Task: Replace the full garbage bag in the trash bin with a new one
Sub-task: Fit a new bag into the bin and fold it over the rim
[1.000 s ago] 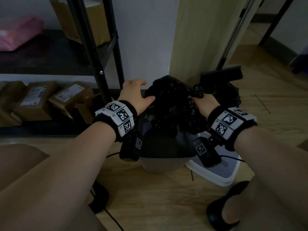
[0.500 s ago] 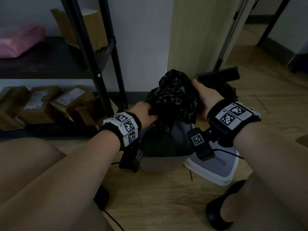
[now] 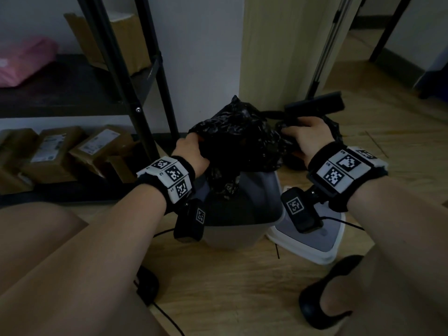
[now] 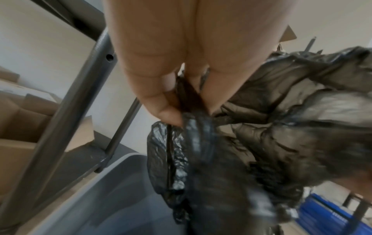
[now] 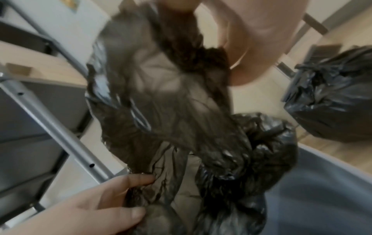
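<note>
No writing is legible; the wristbands carry only square codes. Both hands, left and right, pinch the crumpled black bag above the open grey bin, whose lid lies beside it on the floor.

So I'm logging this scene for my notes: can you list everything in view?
new bag: one, black, held over the bin by both hands
bin: one, grey, on the floor below the bag
full bag: one, black, on the floor behind the bin
lid: one, white and grey, on the floor right of the bin
boxes: several, brown cardboard, under and on the shelf
shelf: one, black metal, left
pink packet: one, on the shelf
shoes: two, black
left hand: pinches the bag's edge
right hand: grips the bag's other side
</note>
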`<control>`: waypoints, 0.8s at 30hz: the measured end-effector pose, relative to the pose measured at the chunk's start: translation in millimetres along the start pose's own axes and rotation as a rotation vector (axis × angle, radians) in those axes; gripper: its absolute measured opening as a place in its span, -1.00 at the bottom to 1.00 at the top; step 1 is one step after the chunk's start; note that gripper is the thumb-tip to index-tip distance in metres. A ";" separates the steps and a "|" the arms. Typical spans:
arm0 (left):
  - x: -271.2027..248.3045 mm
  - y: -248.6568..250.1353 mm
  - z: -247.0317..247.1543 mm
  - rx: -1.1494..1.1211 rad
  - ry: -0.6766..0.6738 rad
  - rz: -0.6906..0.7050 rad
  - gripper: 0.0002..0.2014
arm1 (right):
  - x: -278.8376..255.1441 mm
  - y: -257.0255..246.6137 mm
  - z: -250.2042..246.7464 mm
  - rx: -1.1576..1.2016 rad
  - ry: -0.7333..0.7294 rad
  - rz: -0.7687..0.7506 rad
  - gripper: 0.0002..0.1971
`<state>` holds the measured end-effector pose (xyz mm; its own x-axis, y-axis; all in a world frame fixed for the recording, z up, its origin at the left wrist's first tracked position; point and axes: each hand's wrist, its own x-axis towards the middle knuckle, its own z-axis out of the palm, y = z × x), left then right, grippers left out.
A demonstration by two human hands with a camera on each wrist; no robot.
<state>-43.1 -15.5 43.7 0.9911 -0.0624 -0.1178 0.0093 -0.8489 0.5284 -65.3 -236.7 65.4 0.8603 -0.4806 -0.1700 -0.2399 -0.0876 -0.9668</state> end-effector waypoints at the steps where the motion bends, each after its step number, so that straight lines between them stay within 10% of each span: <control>1: -1.0 -1.7 -0.6 0.010 -0.016 0.006 -0.50 | 1.1 2.3 -0.7 -0.006 0.024 -0.026 -0.56; 11: -17.5 -0.7 -20.6 -0.055 -0.069 0.155 -0.26 | -14.2 -6.5 -0.1 -0.176 0.012 -0.181 -0.26; 18: -26.0 5.1 -19.9 0.028 -0.176 0.239 -0.24 | -37.7 -2.1 14.2 -0.593 -0.353 -0.340 0.22; 24: -31.4 5.3 -19.9 0.020 -0.148 0.329 -0.46 | -38.8 14.7 15.2 -0.922 -0.422 -0.236 -0.24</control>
<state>-71.6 -7.6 67.0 0.9106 -0.4080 -0.0649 -0.3112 -0.7808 0.5418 -95.3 -206.1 54.8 0.9749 -0.0362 -0.2199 -0.1431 -0.8581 -0.4931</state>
